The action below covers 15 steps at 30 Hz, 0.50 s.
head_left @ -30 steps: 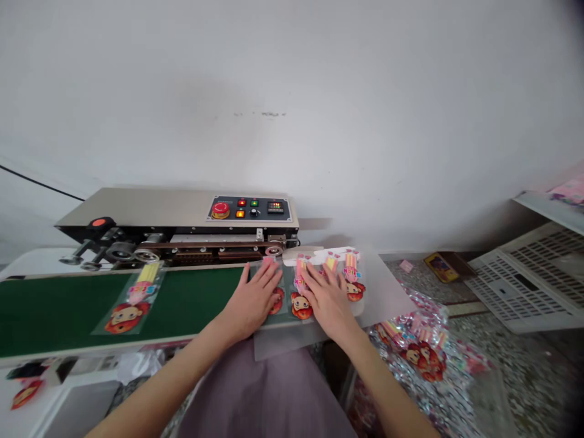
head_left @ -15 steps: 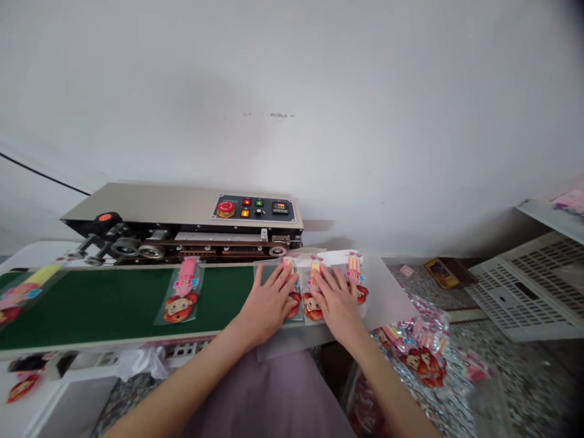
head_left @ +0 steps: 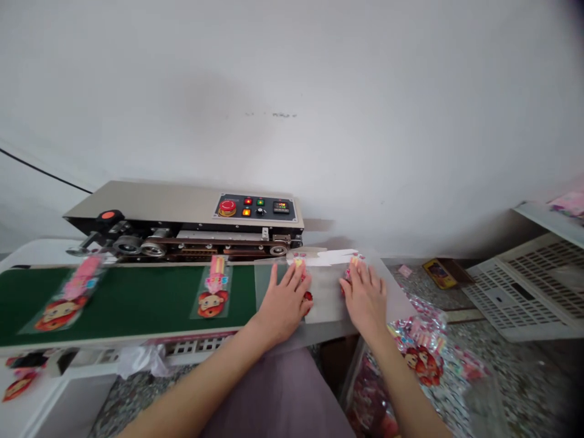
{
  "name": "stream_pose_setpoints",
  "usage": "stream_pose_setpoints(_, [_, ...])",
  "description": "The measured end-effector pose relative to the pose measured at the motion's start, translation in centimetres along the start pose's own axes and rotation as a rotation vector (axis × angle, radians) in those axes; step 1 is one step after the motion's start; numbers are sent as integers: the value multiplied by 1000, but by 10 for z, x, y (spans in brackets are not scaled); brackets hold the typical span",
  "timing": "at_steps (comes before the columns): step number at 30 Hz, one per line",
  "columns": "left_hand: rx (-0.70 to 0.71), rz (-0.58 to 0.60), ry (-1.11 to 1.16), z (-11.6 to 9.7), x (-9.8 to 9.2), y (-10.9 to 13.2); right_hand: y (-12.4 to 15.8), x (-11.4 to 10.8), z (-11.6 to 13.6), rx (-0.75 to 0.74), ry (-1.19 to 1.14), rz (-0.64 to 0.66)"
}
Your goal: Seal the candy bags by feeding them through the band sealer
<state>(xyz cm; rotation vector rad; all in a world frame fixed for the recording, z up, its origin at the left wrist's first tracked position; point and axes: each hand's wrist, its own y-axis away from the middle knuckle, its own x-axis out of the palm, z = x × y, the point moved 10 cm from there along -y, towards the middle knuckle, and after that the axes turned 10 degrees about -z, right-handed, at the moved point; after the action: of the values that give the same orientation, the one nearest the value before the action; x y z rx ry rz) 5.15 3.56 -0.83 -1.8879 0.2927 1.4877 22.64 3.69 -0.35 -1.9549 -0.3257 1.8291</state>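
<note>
My left hand (head_left: 283,298) lies flat, fingers spread, on a clear candy packet (head_left: 305,281) with a red cartoon face, at the feed end of the green conveyor belt (head_left: 137,301). Flat as well, my right hand (head_left: 366,295) covers another packet (head_left: 352,264) on the grey feed plate (head_left: 326,295). Two more packets (head_left: 213,292) (head_left: 64,301) ride the belt to the left. Behind the belt stands the band sealer (head_left: 182,219) with a red stop button and lit switches.
A heap of the same packets in clear wrap (head_left: 424,359) lies at the lower right. White slatted crates (head_left: 529,286) stand at the right. A small yellow box (head_left: 437,272) lies on the speckled floor. A lone packet (head_left: 16,386) rests at the lower left.
My hands have moved apart: the left stays at the belt end, the right has slid right. One packet has travelled left along the belt and another has entered it.
</note>
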Motion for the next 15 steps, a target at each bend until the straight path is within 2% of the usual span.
stream_pose_setpoints(3, [-1, -10, -5, 4, 9, 5, 10, 13, 4, -26, -15, 70])
stream_pose_setpoints(10, [-73, 15, -99, 40, -7, 25, 32, -1, 84, -216, -212, 82])
stream_pose_setpoints(15, [-180, 16, -185, 76, -22, 51, 28, -5, 119, -246, -265, 141])
